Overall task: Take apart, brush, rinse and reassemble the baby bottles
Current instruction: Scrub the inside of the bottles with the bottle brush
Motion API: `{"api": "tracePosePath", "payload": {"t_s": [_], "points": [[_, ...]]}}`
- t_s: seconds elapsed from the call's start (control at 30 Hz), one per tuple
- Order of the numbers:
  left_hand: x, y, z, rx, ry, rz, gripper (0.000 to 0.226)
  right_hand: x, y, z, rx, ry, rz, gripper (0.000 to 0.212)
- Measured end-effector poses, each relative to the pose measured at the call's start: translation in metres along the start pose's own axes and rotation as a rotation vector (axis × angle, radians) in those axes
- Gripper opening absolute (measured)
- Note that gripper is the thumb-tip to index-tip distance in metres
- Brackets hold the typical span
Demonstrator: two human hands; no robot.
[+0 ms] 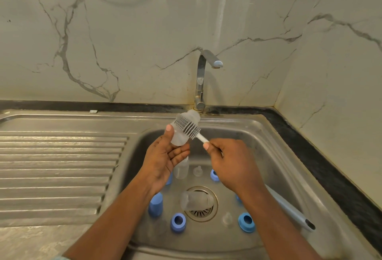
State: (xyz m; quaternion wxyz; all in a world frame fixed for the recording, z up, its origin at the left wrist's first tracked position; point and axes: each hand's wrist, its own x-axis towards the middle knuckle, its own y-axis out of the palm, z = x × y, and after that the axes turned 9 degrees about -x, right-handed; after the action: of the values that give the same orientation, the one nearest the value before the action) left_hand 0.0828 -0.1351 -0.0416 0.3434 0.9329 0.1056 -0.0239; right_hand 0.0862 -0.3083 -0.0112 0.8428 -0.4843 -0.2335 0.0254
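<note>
Holding a clear baby bottle [179, 138] in the left hand [165, 157] above the sink [268, 135]: thumb pressed on its side, fingers curled loosely under it. The bottle is tilted, with its neck pointing away toward the tap [201, 77]. The right hand [229, 163] pinches the white handle of the grey silicone bottle brush [187, 125], and the bristle head lies against the outside of the bottle near its upper half. No water is visible from the spout.

Sink floor, loose parts:
- second clear bottle [182, 168] just below the left hand, partly hidden by it
- third clear bottle [194, 199] lying on its side across the drain strainer [203, 213]
- blue cap [155, 205] left of the drain
- blue collar rings: front-left [177, 221], front-right [246, 221], one at the back [215, 175]
- more blue pieces partly hidden behind each wrist; can't tell what they are
- two clear teats, back [198, 171] and front-right [227, 218]
- pale blue long handle [289, 208] with a dark end leaning on the right wall of the basin

Ribbed drainboard [62, 166] is left of the basin, with a marble-pattern wall [124, 32] behind.
</note>
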Motion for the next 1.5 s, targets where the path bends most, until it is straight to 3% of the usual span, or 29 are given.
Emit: {"api": "tracePosePath", "payload": {"t_s": [0.13, 0.3, 0.37, 0.47, 0.63, 0.77, 0.93, 1.17, 1.27, 1.4, 1.5], "points": [[-0.001, 0.004, 0.005, 0.062, -0.044, 0.0, 0.063, 0.004, -0.003, -0.004, -0.086, 0.077, -0.069, 0.044], [0.002, -0.001, -0.003, -0.044, -0.069, -0.053, 0.068, -0.006, 0.003, 0.008, -0.128, -0.096, 0.05, 0.038], [0.002, -0.002, -0.005, -0.059, -0.076, -0.045, 0.066, 0.0, 0.004, 0.007, -0.157, -0.043, -0.005, 0.037], [-0.002, 0.002, 0.001, -0.046, -0.1, -0.036, 0.061, 0.009, -0.002, -0.008, -0.103, 0.091, -0.101, 0.042], [-0.001, 0.001, 0.0, -0.108, -0.107, -0.051, 0.064, -0.001, 0.001, -0.002, -0.051, -0.076, 0.001, 0.048], [-0.003, 0.001, -0.002, -0.106, -0.127, -0.042, 0.063, 0.008, -0.001, -0.009, -0.082, 0.059, -0.064, 0.046], [-0.004, 0.002, -0.001, -0.036, -0.146, -0.048, 0.069, 0.001, -0.003, -0.009, -0.015, -0.036, -0.071, 0.044], [-0.004, -0.001, -0.003, -0.084, -0.151, 0.019, 0.044, 0.002, 0.001, -0.009, 0.023, -0.062, -0.001, 0.048], [-0.002, -0.002, -0.003, -0.083, -0.149, -0.036, 0.048, 0.0, 0.0, -0.006, -0.003, -0.111, 0.083, 0.046], [-0.002, 0.002, -0.003, -0.058, -0.189, -0.044, 0.057, 0.006, -0.005, -0.01, -0.063, 0.013, -0.012, 0.047], [-0.004, 0.004, 0.0, -0.038, -0.206, -0.038, 0.062, 0.004, -0.008, -0.01, -0.057, -0.001, 0.023, 0.046]]}}
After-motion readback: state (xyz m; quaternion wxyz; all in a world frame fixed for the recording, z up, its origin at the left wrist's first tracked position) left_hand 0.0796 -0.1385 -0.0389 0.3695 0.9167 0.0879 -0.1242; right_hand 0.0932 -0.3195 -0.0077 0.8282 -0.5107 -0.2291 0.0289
